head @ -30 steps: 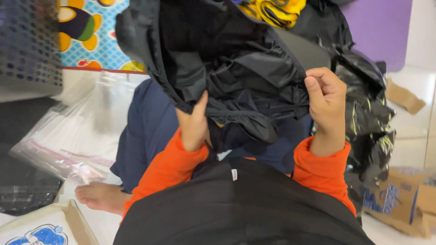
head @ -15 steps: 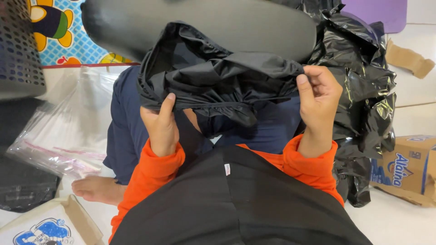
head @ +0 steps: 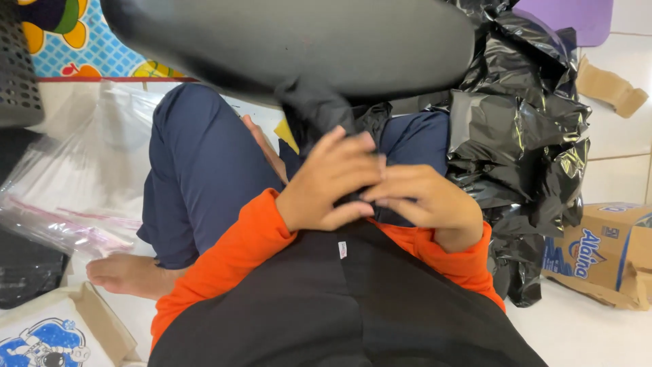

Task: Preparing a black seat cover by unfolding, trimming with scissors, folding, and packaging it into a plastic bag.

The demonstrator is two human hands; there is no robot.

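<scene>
I sit on the floor with my legs in dark blue trousers (head: 197, 170) stretched out ahead. My left hand (head: 333, 180) and my right hand (head: 424, 204) are pressed together over my lap, both closed on a bunched piece of black garment (head: 318, 112). The cloth runs up from my fingers into a large, blurred dark shape (head: 292, 41) across the top of the view. My orange sleeves (head: 224, 258) and black top (head: 339, 306) fill the bottom. How much cloth lies under my hands is hidden.
A crumpled black plastic bag (head: 519, 136) lies at my right, with a printed cardboard box (head: 601, 251) beyond it. Clear plastic bags (head: 75, 197) lie at the left, below a black mesh basket (head: 17, 68) and a colourful mat (head: 88, 41). Another printed box (head: 47, 333) sits at bottom left.
My hands, held apart on a spread black garment, have come together in the middle and lower, bunching the cloth between them.
</scene>
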